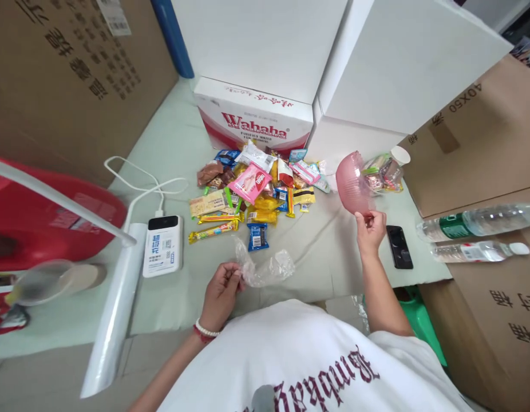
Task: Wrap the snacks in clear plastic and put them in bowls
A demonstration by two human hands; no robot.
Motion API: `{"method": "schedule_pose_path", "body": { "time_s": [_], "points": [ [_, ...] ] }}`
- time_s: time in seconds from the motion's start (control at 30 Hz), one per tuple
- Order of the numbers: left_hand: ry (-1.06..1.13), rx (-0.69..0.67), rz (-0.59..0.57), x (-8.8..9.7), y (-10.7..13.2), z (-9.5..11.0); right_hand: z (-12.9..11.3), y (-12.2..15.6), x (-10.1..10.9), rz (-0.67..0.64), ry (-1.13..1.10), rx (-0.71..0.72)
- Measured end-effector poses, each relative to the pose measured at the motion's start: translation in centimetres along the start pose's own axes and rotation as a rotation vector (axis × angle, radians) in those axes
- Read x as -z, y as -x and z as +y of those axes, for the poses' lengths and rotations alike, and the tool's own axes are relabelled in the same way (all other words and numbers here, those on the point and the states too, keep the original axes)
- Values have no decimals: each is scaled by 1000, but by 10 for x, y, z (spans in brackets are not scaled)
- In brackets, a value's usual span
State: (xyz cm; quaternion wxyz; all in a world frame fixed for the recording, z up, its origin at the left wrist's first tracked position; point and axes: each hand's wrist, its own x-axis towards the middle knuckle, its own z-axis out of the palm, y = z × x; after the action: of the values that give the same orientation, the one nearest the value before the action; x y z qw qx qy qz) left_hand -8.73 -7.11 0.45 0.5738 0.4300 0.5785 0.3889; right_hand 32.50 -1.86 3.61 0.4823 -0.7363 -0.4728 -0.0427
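My left hand (224, 289) pinches the edge of a crumpled clear plastic bag (269, 269) near the table's front edge. My right hand (370, 229) grips the rim of a pink translucent ribbed bowl (353, 183), which is tipped up on its side. Just behind the bowl lies a clear bag of wrapped snacks (380, 174). Between and beyond my hands spreads a heap of wrapped sweets and snacks, with a pink packet (250, 183) on top. A small blue packet (257, 237) lies at the heap's near side, closest to the plastic bag.
A Wahaha carton (256, 117) and white boxes stand behind the heap. On the left are a power bank (163, 246) with a cable, a white lamp (114, 309) and a red container (54, 212). A phone (399, 247) and two plastic bottles (479, 222) lie right.
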Motion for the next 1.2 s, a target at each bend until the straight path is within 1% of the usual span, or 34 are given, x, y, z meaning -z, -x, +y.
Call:
{"method": "schedule_pose_path", "body": {
  "time_s": [0.07, 0.17, 0.27, 0.37, 0.6, 0.73, 0.8, 0.9, 1.0, 1.1, 1.2],
  "points": [
    [-13, -8, 4, 0, 3, -3, 5, -1, -3, -13, 38, 20],
    [-26, 2, 23, 3, 8, -10, 16, -4, -1, -10, 120, 50],
    [-28, 16, 29, 6, 9, -16, 34, -10, 4, -5, 249, 95],
    [-36, 4, 19, 6, 7, -15, 55, -19, 8, -1, 346, 129],
    [-53, 13, 20, 4, 3, -5, 99, -55, 14, -15, 508, 136],
    [-21, 28, 38, 4, 2, -6, 117, -82, 14, -15, 544, 120],
    [1, 27, 57, 5, 1, -8, 123, -90, 14, -11, 552, 113],
    [28, 29, 94, 5, -2, -6, 128, -85, 12, -5, 546, 123],
    [63, 32, 124, 4, -6, 2, 129, -66, 8, -20, 533, 111],
    [92, 21, 121, 2, -11, 15, 129, -52, 2, -17, 528, 72],
    [86, -2, 98, 0, -15, 26, 128, -53, -5, 15, 525, 39]
  ]
}}
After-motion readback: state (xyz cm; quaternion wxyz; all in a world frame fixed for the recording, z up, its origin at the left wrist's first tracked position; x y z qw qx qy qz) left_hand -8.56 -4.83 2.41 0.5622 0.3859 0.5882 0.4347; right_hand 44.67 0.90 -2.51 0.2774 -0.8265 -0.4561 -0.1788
